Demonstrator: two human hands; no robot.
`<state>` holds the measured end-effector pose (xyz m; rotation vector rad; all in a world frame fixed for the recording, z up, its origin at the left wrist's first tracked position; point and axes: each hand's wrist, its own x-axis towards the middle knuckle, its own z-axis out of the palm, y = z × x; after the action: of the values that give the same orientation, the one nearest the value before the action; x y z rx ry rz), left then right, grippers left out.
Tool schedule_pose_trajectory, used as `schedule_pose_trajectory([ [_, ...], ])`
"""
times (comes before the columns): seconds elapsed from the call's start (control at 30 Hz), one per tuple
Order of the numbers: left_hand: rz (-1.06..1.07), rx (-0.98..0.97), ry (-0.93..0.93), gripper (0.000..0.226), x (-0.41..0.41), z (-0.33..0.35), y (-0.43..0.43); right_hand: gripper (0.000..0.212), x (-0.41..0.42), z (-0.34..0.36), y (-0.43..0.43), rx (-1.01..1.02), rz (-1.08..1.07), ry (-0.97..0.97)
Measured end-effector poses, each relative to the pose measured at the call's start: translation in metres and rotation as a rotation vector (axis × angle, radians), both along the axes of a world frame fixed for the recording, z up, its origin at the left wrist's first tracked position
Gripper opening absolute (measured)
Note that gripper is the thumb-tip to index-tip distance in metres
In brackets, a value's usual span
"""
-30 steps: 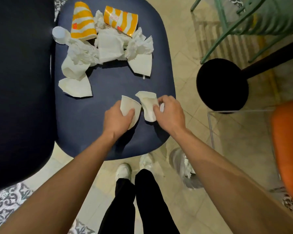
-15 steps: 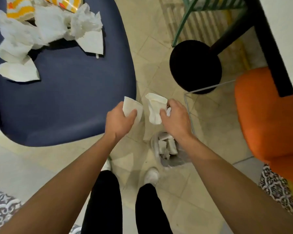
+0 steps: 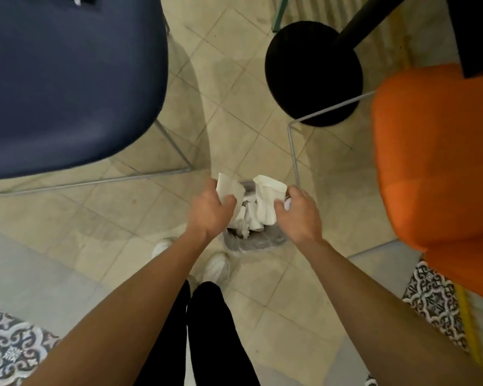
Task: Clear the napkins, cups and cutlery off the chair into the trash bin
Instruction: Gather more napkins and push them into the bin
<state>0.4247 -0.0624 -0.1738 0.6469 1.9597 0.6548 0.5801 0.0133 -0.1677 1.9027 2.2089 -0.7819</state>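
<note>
Two white paper bits are hanging right over the trash bin (image 3: 262, 242), so I'm reading this as the drop step. Left hand (image 3: 211, 214) is pinching a flat paper piece (image 3: 229, 188) btwn thumb & fingers. Right hand (image 3: 299, 217) is gripping a crumpled paper piece (image 3: 268, 199), fingers curled round it. The bin is sitting on the floor just ahead of the person's shoes (image 3: 216, 267).

Next move is prob. calling for both grips to be loosening while the hands are kept centred over the bin mouth, so nothing is drifting onto the tiles. After that, heading to the navy chair (image 3: 67, 79) for whatever's left.

Hard to tell whether these are napkins or squashed cups. A small white thing by the right fingers, poss. cutlery, is too blurred to call. The hands are covering most of the bin's inside. The chair seat is getting cut off at the top edge, so its load isn't showing.
</note>
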Motion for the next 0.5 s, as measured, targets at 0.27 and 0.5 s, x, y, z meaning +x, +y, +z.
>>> schedule_pose_trajectory([
  [0.27, -0.233, -0.16, 0.026, 0.035, 0.042, -0.074, -0.004, 0.015, 0.024, -0.083, -0.023, -0.152, -0.063, -0.009],
  [0.5, -0.375, -0.127, 0.039, 0.037, 0.067, -0.159, 0.006, 0.023, 0.025, -0.169, -0.025, -0.21, -0.213, -0.02],
])
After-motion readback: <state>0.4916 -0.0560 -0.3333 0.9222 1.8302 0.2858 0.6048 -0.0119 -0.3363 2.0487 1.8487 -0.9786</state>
